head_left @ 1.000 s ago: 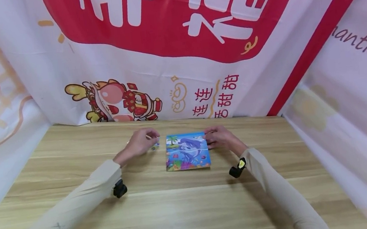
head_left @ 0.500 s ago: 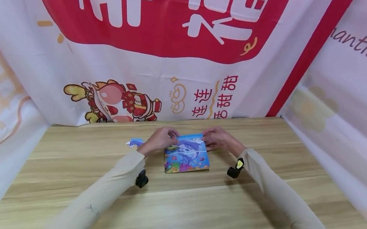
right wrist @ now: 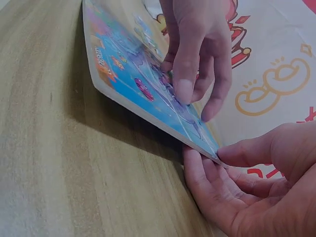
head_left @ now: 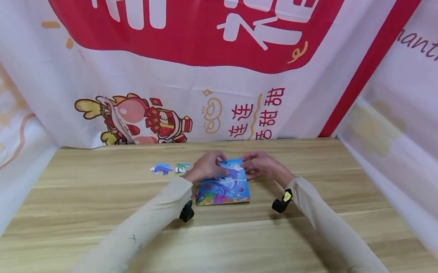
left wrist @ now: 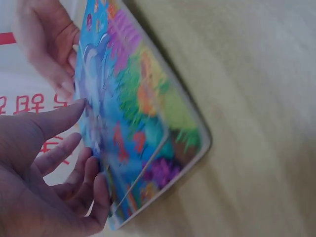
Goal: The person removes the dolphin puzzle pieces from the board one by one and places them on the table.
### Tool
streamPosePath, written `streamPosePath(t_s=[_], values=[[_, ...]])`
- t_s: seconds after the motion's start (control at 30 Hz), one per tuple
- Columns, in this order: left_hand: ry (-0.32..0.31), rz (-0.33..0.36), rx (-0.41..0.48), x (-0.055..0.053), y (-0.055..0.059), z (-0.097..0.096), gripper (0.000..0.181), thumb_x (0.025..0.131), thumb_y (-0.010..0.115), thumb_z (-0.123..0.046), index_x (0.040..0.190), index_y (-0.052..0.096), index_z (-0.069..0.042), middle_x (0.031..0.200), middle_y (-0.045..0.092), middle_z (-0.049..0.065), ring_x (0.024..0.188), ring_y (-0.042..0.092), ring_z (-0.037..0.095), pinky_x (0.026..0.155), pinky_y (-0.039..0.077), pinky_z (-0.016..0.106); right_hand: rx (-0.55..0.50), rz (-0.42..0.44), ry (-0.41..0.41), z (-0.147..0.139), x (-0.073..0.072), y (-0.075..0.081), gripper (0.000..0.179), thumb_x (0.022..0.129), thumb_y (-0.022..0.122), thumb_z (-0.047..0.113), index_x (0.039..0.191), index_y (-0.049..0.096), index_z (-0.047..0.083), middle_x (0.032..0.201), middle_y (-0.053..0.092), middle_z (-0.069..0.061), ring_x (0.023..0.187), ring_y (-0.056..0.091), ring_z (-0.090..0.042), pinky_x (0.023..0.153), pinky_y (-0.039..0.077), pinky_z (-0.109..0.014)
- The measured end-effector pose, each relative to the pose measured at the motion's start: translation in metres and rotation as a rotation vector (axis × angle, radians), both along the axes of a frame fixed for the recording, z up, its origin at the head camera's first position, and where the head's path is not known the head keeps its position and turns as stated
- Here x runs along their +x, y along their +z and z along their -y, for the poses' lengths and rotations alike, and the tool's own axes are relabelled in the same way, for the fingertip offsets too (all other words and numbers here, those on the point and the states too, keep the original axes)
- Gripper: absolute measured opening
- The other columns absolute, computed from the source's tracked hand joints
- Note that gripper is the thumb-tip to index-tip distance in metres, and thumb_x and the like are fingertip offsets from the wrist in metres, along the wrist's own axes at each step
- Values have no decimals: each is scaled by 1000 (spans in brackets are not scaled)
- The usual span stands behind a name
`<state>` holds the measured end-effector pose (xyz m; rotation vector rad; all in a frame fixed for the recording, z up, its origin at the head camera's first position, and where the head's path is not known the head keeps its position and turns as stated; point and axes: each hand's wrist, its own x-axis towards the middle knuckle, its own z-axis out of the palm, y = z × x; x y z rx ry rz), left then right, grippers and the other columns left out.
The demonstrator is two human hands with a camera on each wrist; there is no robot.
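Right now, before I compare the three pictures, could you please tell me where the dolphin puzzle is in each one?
Head: the dolphin puzzle is just below the centre.
Left wrist: the dolphin puzzle runs from the top edge, left of centre, nearly to the bottom.
Right wrist: the dolphin puzzle slants from the top left to just past centre.
Shared landmark: the right hand at its edge.

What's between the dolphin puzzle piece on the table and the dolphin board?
In the head view, the palm-tree piece and then the left wrist come between the dolphin piece and the board.
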<state>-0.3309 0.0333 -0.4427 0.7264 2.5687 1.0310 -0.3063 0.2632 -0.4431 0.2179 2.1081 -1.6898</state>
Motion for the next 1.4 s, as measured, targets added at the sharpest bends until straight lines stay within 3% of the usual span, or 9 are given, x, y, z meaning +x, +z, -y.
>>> streamPosePath(t_s=[0.13, 0.27, 0.4, 0.57, 0.8, 0.9, 1.03, 1.4], values=[[13, -9, -12, 3, -3, -4, 42, 90, 82, -28, 123, 66, -9, 96, 64, 5, 84, 57, 19, 72, 42, 31, 11, 1, 41, -1, 1, 2, 47, 100, 63, 0, 143, 47, -10, 99, 70, -8, 81, 70, -15, 85, 64, -38], [44, 24, -8, 3, -3, -6, 42, 89, 84, -29, 123, 66, -11, 94, 63, 4, 81, 56, 19, 70, 40, 31, 8, -5, 91, -2, 1, 2, 49, 96, 66, -6, 142, 46, -9, 108, 64, -10, 84, 68, -16, 84, 64, -36], [54, 62, 12, 3, -3, -7, 42, 88, 85, -26, 122, 66, -11, 90, 61, 2, 78, 54, 17, 70, 41, 31, 1, -38, 149, -3, 1, -1, 45, 94, 64, -13, 135, 45, -10, 106, 57, -9, 85, 64, -14, 77, 64, -31], [59, 86, 52, 3, -4, -8, 39, 88, 85, -20, 120, 65, -9, 85, 59, 2, 74, 52, 16, 70, 42, 30, 30, -109, 211, -2, 2, -4, 40, 94, 65, -14, 129, 47, -13, 102, 59, -10, 84, 64, -14, 75, 63, -29], [83, 58, 89, 5, -8, -9, 30, 91, 81, -18, 116, 66, -8, 86, 61, 2, 77, 54, 17, 73, 43, 31, 70, -141, 241, -3, 5, -3, 43, 93, 66, -12, 132, 47, -14, 104, 58, -12, 85, 62, -15, 75, 62, -27], [87, 48, 116, 8, -7, -10, 22, 94, 78, -16, 112, 68, -7, 95, 68, 5, 88, 62, 20, 86, 47, 38, 72, -139, 245, -3, 5, -4, 46, 93, 68, -11, 133, 46, -14, 105, 56, -12, 86, 62, -15, 77, 62, -28], [117, 57, 113, 12, -5, -12, 21, 97, 73, -17, 115, 68, -7, 108, 73, 8, 103, 66, 26, 104, 40, 54, 76, -138, 246, -4, 5, -5, 48, 92, 69, -11, 134, 46, -14, 106, 55, -12, 86, 61, -16, 78, 62, -29], [104, -30, -1, 13, -5, -19, 29, 93, 80, -16, 118, 67, -7, 111, 68, 8, 104, 61, 25, 107, 31, 70, 96, -129, 242, -4, 6, -4, 48, 93, 68, -10, 135, 45, -11, 108, 56, -12, 89, 61, -17, 78, 61, -27]])
